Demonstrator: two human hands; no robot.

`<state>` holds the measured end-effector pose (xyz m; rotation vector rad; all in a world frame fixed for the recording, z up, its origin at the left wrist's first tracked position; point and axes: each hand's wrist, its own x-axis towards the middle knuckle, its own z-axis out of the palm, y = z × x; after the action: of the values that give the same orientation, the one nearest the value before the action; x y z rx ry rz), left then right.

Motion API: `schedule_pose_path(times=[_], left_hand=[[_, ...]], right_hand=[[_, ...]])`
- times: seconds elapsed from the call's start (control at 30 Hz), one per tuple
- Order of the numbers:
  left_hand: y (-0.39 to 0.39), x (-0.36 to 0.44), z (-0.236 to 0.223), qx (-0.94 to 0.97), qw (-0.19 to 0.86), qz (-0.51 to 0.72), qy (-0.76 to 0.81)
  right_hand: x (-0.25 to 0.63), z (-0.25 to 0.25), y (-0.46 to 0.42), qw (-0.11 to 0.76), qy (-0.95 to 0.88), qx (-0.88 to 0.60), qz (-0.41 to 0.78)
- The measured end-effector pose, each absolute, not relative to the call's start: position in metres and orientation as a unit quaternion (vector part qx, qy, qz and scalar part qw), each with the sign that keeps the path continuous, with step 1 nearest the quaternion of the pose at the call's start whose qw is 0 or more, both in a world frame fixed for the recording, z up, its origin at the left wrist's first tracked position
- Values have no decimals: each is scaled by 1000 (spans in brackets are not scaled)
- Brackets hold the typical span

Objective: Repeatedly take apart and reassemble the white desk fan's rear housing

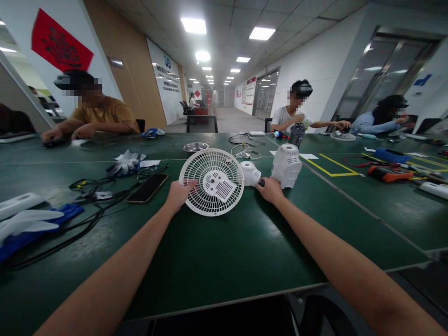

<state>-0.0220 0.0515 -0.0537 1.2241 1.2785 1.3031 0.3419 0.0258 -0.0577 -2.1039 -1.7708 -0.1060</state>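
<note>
pinching the white fan grille (214, 183) at its left edge with the left hand (179, 193), holding it tilted up at the middle of the green table (224, 254). curling the right hand (270, 190) by a small dark piece (261, 183), just beside the small white housing (249, 173) and the larger white base (287, 165); unable to tell whether gripping that piece. seeing a metal bowl (196, 147) beyond the grille.

The fan grille (224, 187) in the left hand (178, 194) looks like smooth plastic, as does the vented housing (287, 164) beside the right hand (271, 190). Beyond the left hand, the bowl (196, 147) is shiny metal; beneath both, the desk (217, 261) looks smooth, faintly glossy.
</note>
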Motion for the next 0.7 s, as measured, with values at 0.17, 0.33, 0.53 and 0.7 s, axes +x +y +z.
schedule_pose_path(times=[0.17,0.33,0.53,0.7], left_hand=[[52,-22,-54,502,443,532,519],[53,-24,-55,507,447,525,518],[52,-23,-55,514,429,525,526],[49,-20,-53,553,355,534,532]], right_hand=[[345,-60,28,211,-633,-744,-39],[344,-59,27,243,-632,-735,-33],[340,-44,21,325,-615,-718,-30],[323,-33,11,491,-583,-623,175]])
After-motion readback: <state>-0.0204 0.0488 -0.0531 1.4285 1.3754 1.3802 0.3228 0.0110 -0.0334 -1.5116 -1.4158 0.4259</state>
